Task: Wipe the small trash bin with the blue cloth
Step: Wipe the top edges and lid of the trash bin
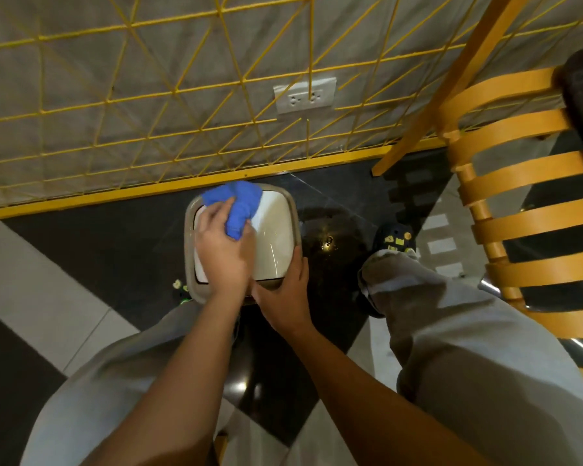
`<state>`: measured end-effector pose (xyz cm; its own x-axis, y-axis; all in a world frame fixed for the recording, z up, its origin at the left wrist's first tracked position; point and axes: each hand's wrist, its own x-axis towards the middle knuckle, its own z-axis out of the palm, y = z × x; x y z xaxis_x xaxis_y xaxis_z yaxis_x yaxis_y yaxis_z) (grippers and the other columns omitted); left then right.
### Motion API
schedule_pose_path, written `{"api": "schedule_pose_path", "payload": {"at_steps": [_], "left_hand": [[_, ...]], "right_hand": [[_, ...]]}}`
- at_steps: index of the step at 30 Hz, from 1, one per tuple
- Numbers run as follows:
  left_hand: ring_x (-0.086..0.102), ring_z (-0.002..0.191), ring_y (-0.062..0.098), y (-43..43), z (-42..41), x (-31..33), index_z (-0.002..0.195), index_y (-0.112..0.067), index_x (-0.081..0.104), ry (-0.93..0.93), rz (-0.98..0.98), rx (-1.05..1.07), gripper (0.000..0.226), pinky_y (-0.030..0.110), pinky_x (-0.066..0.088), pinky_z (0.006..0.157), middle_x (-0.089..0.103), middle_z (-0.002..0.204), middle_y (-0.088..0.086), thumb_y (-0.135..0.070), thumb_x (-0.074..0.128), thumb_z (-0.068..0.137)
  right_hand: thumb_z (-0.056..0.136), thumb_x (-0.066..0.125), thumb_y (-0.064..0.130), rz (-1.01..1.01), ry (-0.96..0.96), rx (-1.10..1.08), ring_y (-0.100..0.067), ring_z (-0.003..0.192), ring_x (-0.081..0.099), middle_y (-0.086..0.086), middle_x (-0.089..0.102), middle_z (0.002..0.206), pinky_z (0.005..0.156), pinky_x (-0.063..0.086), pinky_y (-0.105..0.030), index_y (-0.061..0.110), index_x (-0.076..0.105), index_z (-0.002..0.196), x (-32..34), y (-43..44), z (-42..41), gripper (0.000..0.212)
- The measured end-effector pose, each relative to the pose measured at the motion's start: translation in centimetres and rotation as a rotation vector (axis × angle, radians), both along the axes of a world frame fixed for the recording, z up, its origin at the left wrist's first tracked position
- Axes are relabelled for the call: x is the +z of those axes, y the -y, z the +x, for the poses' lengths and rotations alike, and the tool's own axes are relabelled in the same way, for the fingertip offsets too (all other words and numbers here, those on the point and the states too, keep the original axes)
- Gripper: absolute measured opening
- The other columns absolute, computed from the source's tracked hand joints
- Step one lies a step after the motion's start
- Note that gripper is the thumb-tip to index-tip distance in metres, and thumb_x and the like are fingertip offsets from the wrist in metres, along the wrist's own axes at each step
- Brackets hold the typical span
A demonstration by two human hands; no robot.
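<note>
The small trash bin (276, 230) stands on the dark floor between my feet, seen from above: a cream swing lid inside a grey-beige rim. My left hand (224, 250) lies on the left half of the lid, shut on the bunched blue cloth (239, 205), which presses against the lid and reaches its far left corner. My right hand (285, 294) grips the bin's near right corner at the rim, thumb along the right edge. The bin's sides are hidden below the lid.
A grey wall with a yellow metal grid (169, 105) and a power socket (305, 95) rises just behind the bin. A wooden slatted chair (519, 210) stands at the right. My legs in grey trousers flank the bin, one shoe (396, 238) to its right.
</note>
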<state>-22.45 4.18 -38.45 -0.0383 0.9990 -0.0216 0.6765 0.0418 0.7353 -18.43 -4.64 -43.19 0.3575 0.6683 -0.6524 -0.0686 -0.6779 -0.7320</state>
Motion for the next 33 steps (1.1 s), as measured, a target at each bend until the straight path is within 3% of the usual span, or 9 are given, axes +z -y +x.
{"api": "schedule_pose_path", "payload": {"at_steps": [2, 4, 11, 16, 20, 24, 29, 33], "left_hand": [[0.052, 0.112, 0.028, 1.1, 0.7, 0.0, 0.119, -0.006, 0.059, -0.063, 0.038, -0.193, 0.041, 0.028, 0.039, 0.098, 0.057, 0.122, 0.015, -0.002, 0.062, 0.078], [0.052, 0.113, 0.029, 1.8, 0.9, 0.0, 0.12, -0.009, 0.059, -0.096, 0.057, -0.29, 0.044, 0.025, 0.038, 0.096, 0.057, 0.123, 0.014, -0.001, 0.063, 0.077], [0.054, 0.111, 0.024, 1.3, 0.3, 0.4, 0.12, -0.005, 0.059, -0.004, 0.029, -0.129, 0.04, 0.02, 0.038, 0.095, 0.057, 0.123, 0.015, -0.003, 0.063, 0.08], [0.053, 0.112, 0.015, 0.0, -0.6, 0.4, 0.118, -0.007, 0.061, 0.084, -0.073, -0.012, 0.036, 0.015, 0.036, 0.094, 0.058, 0.125, 0.009, -0.008, 0.063, 0.082], [0.046, 0.109, 0.005, -0.1, -1.5, 0.3, 0.122, -0.012, 0.058, 0.084, -0.12, -0.072, 0.042, 0.013, 0.033, 0.094, 0.054, 0.129, 0.006, -0.01, 0.065, 0.082], [0.047, 0.111, 0.009, 0.3, -1.7, 0.2, 0.126, -0.01, 0.054, 0.089, -0.095, -0.116, 0.046, 0.009, 0.032, 0.091, 0.051, 0.13, 0.008, -0.013, 0.066, 0.082], [0.046, 0.114, 0.011, 2.3, -1.5, 0.1, 0.128, -0.007, 0.051, 0.035, 0.01, -0.171, 0.048, 0.014, 0.034, 0.097, 0.052, 0.129, 0.011, -0.017, 0.065, 0.083], [0.046, 0.121, 0.02, 3.0, -2.7, -0.4, 0.131, -0.007, 0.049, -0.017, 0.008, -0.146, 0.049, 0.023, 0.035, 0.102, 0.049, 0.132, 0.012, -0.014, 0.063, 0.085]], "right_hand": [[0.067, 0.078, 0.036, 0.038, -0.014, -0.061, -0.028, 0.142, 0.016, -0.011, 0.002, 0.155, 0.113, 0.028, -0.044, 0.023, -0.002, 0.148, 0.0, 0.2, -0.1, 0.115], [0.065, 0.081, 0.031, 0.066, -0.066, -0.142, -0.027, 0.142, 0.02, -0.01, 0.006, 0.155, 0.111, 0.033, -0.048, 0.023, -0.001, 0.147, 0.2, 0.5, -0.6, 0.117], [0.066, 0.078, 0.041, 0.08, -0.005, -0.136, -0.029, 0.139, 0.026, -0.012, 0.015, 0.152, 0.107, 0.038, -0.05, 0.026, 0.005, 0.147, 0.5, 0.2, -0.8, 0.109], [0.07, 0.072, 0.05, 0.04, 0.02, -0.066, -0.028, 0.141, 0.022, -0.009, 0.009, 0.154, 0.11, 0.034, -0.05, 0.028, 0.003, 0.147, 0.6, -0.1, -0.6, 0.106], [0.07, 0.07, 0.053, 0.035, -0.006, -0.025, -0.027, 0.138, 0.026, -0.009, 0.015, 0.153, 0.11, 0.034, -0.047, 0.025, 0.009, 0.147, 0.7, -0.3, 0.7, 0.102], [0.079, 0.062, 0.054, 0.073, -0.05, -0.032, -0.026, 0.134, 0.034, -0.008, 0.028, 0.147, 0.108, 0.037, -0.045, 0.022, 0.022, 0.145, 1.1, -2.3, 3.2, 0.083], [0.09, 0.053, 0.041, 0.198, 0.139, 0.089, -0.023, 0.134, 0.03, -0.009, 0.026, 0.149, 0.104, 0.026, -0.028, 0.025, 0.014, 0.147, 1.4, -5.0, 4.7, 0.071], [0.093, 0.048, 0.037, 0.204, 0.133, 0.212, -0.027, 0.141, 0.022, -0.008, 0.019, 0.155, 0.114, 0.025, -0.047, 0.026, 0.004, 0.148, 0.9, -5.3, 4.8, 0.071]]}}
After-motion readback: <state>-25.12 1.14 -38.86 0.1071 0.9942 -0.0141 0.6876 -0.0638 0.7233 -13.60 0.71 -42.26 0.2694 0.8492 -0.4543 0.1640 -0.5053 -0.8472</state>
